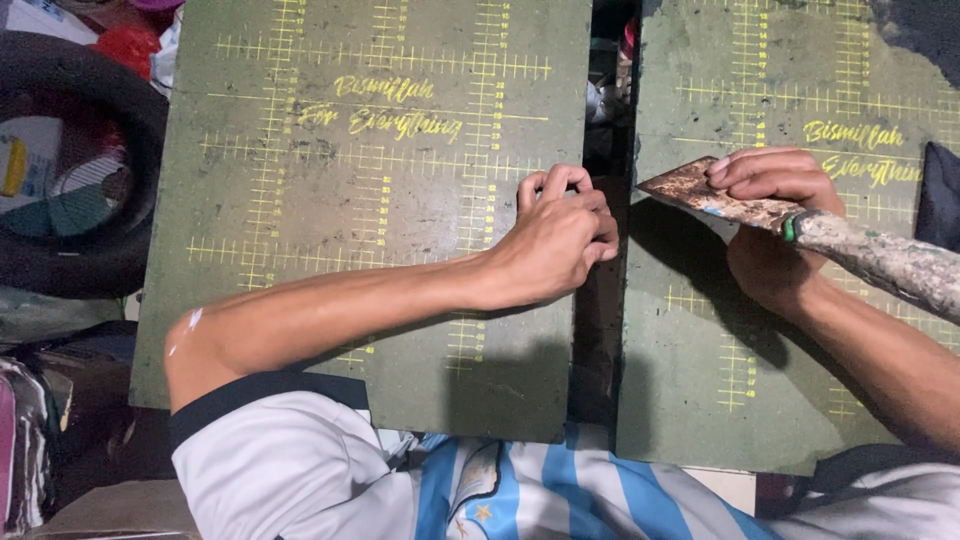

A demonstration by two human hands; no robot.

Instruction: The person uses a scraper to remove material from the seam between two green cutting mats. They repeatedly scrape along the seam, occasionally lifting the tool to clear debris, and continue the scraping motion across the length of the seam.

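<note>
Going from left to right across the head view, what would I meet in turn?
Black tyre → left green board → left hand, resting at that board's right edge → dark gap → right green board → right hand holding a paint-crusted scraper.

Two dull green work boards fill the scene. The left board (330,200) lies under the left hand's (555,240) grip and the right board (700,400) under the right hand's (775,215). Both are scuffed, stained and ruled with yellow grid lines. Between the two grips runs a dark gap (598,300), with blurred clutter showing at its far end. Well out to the left of the left grip lies a black tyre (140,130), with red stuff (128,45) beyond it – too blurred to tell what. Just right of the right grip a dark cloth (940,195) meets the frame edge. The light is dim, and soft shadows lie on the boards nearer than both grips.
</note>
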